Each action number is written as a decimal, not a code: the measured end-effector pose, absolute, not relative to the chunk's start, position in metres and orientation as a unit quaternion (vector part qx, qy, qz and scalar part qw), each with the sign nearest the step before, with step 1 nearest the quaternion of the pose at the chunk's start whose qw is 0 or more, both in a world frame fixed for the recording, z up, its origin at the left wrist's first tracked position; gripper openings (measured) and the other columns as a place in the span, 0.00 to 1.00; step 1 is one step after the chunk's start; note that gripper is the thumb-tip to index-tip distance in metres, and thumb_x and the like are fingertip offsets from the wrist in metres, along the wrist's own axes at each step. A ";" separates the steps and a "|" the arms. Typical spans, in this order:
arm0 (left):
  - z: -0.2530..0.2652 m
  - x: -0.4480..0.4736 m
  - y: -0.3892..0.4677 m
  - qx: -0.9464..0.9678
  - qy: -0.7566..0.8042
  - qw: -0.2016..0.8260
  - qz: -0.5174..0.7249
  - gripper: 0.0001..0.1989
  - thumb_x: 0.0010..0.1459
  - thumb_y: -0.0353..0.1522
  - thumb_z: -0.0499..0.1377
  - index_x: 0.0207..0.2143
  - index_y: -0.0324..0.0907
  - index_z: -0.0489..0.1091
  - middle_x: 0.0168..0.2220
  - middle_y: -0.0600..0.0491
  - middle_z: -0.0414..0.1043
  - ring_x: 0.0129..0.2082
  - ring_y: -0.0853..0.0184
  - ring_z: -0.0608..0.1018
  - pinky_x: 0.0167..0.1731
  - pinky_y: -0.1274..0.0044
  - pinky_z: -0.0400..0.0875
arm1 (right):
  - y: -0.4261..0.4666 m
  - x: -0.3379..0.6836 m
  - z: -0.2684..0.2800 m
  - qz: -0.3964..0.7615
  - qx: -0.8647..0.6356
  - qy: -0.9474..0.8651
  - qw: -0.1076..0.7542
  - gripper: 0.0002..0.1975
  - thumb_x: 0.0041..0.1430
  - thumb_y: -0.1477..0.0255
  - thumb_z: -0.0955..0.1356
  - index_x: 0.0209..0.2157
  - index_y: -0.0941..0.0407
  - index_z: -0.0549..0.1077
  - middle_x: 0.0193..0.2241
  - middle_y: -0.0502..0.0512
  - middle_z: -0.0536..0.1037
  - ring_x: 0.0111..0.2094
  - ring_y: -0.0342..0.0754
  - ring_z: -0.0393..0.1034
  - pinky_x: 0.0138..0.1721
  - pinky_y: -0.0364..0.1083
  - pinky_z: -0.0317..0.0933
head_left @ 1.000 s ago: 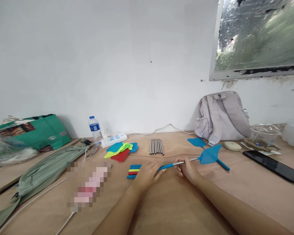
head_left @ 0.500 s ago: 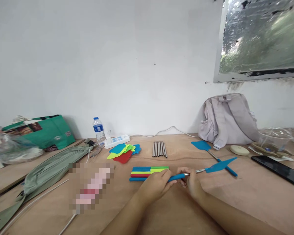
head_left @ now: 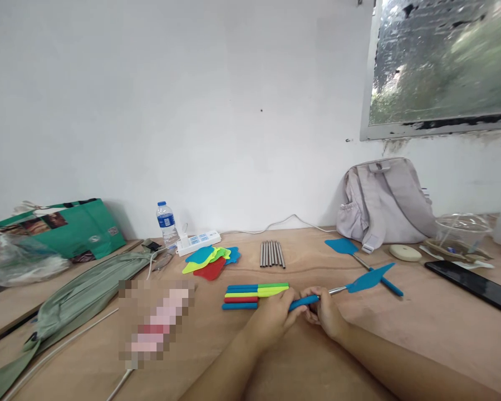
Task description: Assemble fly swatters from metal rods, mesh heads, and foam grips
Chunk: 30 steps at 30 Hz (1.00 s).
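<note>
My left hand (head_left: pixel 274 313) is closed round the blue handle of a fly swatter (head_left: pixel 304 302). Fingers of my right hand (head_left: pixel 326 313) wrap the place where that handle meets the metal rod, and they hide the joint. The flat blue head (head_left: pixel 369 278) points to the right. Beyond it lies a second blue swatter (head_left: pixel 341 246), slanting across the table. Just past my left hand is a row of coloured handles (head_left: pixel 241 299) in blue, green, yellow and red, partly covered by that hand. Several metal rods (head_left: pixel 272 254) lie side by side behind them.
Loose coloured swatter heads (head_left: pixel 211 263) are piled by a white power strip (head_left: pixel 198 242) and a water bottle (head_left: pixel 167 223). A grey backpack (head_left: pixel 386 206), a black phone (head_left: pixel 471 287) and a plastic cup (head_left: pixel 463 231) occupy the right. Leftward are a green bag (head_left: pixel 83 231) and grey-green cloth (head_left: pixel 96 289).
Less of the metal rod shows now between my hands, and the blue handle reaches my right fingers. The swatter's head has shifted slightly left and nearer my right hand.
</note>
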<state>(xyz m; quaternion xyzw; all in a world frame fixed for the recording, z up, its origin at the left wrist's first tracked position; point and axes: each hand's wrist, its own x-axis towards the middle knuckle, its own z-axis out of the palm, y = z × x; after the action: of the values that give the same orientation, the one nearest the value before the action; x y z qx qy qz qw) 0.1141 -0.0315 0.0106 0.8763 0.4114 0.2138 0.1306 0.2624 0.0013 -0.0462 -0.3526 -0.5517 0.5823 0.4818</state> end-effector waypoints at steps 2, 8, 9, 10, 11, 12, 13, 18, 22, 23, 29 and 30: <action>0.008 0.107 -0.024 0.872 0.397 0.151 0.243 0.07 0.58 0.35 0.49 0.34 0.42 0.63 0.34 0.54 0.71 0.34 0.70 0.71 0.33 0.81 0.62 | 0.003 0.264 -0.045 0.598 -0.337 -0.566 0.457 0.22 0.48 0.54 0.52 0.16 0.55 0.61 0.09 0.46 0.57 0.10 0.38 0.45 0.12 0.40 0.39; 0.007 0.091 -0.010 0.850 0.394 0.169 0.305 0.13 0.58 0.39 0.48 0.33 0.41 0.67 0.31 0.55 0.70 0.32 0.69 0.70 0.33 0.80 0.60 | 0.009 0.272 -0.036 0.603 -0.304 -0.599 0.430 0.15 0.50 0.60 0.61 0.19 0.56 0.61 0.12 0.45 0.61 0.14 0.38 0.54 0.15 0.39 0.46; 0.007 0.091 -0.010 0.842 0.398 0.178 0.319 0.13 0.58 0.39 0.48 0.32 0.41 0.67 0.31 0.55 0.70 0.32 0.69 0.70 0.33 0.80 0.60 | 0.010 0.273 -0.034 0.614 -0.295 -0.573 0.457 0.14 0.48 0.60 0.63 0.19 0.56 0.61 0.13 0.45 0.62 0.14 0.38 0.54 0.14 0.39 0.45; 0.007 0.092 -0.010 0.830 0.405 0.189 0.333 0.13 0.57 0.39 0.48 0.32 0.41 0.67 0.30 0.55 0.69 0.31 0.69 0.70 0.32 0.80 0.60 | 0.011 0.273 -0.032 0.625 -0.286 -0.535 0.491 0.14 0.47 0.61 0.64 0.20 0.56 0.61 0.14 0.45 0.63 0.14 0.38 0.54 0.13 0.39 0.45; 0.007 0.092 -0.009 0.817 0.416 0.200 0.345 0.14 0.57 0.40 0.48 0.30 0.40 0.66 0.28 0.56 0.68 0.30 0.70 0.69 0.31 0.80 0.60 | 0.012 0.273 -0.030 0.635 -0.275 -0.493 0.527 0.13 0.46 0.61 0.65 0.20 0.55 0.61 0.15 0.44 0.63 0.13 0.37 0.54 0.13 0.39 0.44; 0.006 0.093 -0.008 0.804 0.427 0.211 0.356 0.15 0.57 0.40 0.48 0.29 0.40 0.66 0.27 0.56 0.67 0.29 0.70 0.68 0.30 0.80 0.59 | 0.013 0.273 -0.027 0.643 -0.264 -0.450 0.560 0.12 0.46 0.62 0.65 0.21 0.55 0.61 0.16 0.44 0.65 0.12 0.37 0.53 0.12 0.39 0.44; 0.006 0.094 -0.007 0.791 0.436 0.223 0.366 0.16 0.57 0.41 0.47 0.27 0.40 0.65 0.25 0.57 0.66 0.28 0.70 0.68 0.29 0.80 0.59 | 0.015 0.274 -0.024 0.651 -0.251 -0.410 0.588 0.11 0.46 0.63 0.66 0.22 0.55 0.62 0.17 0.44 0.66 0.12 0.36 0.53 0.12 0.38 0.45; 0.001 0.096 -0.002 0.760 0.445 0.282 0.380 0.17 0.56 0.42 0.48 0.25 0.39 0.66 0.25 0.56 0.66 0.30 0.68 0.68 0.32 0.79 0.60 | 0.019 0.281 -0.013 0.689 -0.179 -0.254 0.654 0.06 0.45 0.69 0.67 0.23 0.55 0.65 0.21 0.44 0.69 0.13 0.35 0.55 0.14 0.37 0.51; -0.001 0.102 -0.007 0.761 0.427 0.316 0.373 0.14 0.55 0.41 0.50 0.33 0.41 0.68 0.34 0.53 0.70 0.36 0.66 0.70 0.38 0.77 0.62 | 0.022 0.287 -0.015 0.698 -0.166 -0.235 0.656 0.12 0.46 0.65 0.65 0.18 0.56 0.62 0.17 0.44 0.65 0.11 0.35 0.51 0.10 0.37 0.44; -0.002 0.103 -0.009 0.766 0.424 0.314 0.368 0.13 0.55 0.40 0.50 0.35 0.41 0.67 0.35 0.53 0.70 0.36 0.66 0.70 0.38 0.77 0.62 | 0.022 0.287 -0.016 0.697 -0.166 -0.243 0.654 0.14 0.47 0.63 0.65 0.16 0.56 0.60 0.16 0.44 0.64 0.10 0.34 0.50 0.09 0.37 0.43; -0.002 0.119 -0.025 0.803 0.424 0.255 0.331 0.12 0.57 0.38 0.47 0.33 0.42 0.66 0.29 0.55 0.69 0.30 0.68 0.69 0.31 0.79 0.60 | 0.023 0.283 -0.020 0.555 -0.274 -0.276 0.735 0.15 0.48 0.64 0.62 0.14 0.56 0.57 0.13 0.46 0.65 0.08 0.34 0.47 0.08 0.36 0.38; 0.000 0.122 -0.029 0.808 0.422 0.250 0.326 0.11 0.57 0.37 0.47 0.32 0.42 0.65 0.28 0.56 0.68 0.29 0.69 0.69 0.30 0.79 0.59 | 0.022 0.283 -0.021 0.524 -0.298 -0.271 0.751 0.12 0.47 0.66 0.61 0.16 0.56 0.60 0.12 0.46 0.66 0.08 0.35 0.49 0.08 0.36 0.39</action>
<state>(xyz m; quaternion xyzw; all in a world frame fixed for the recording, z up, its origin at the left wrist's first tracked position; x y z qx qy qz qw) 0.1218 -0.0285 -0.0004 0.8082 0.4223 0.3258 0.2497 0.2830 0.0221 -0.0206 -0.2979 -0.2710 0.5237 0.7507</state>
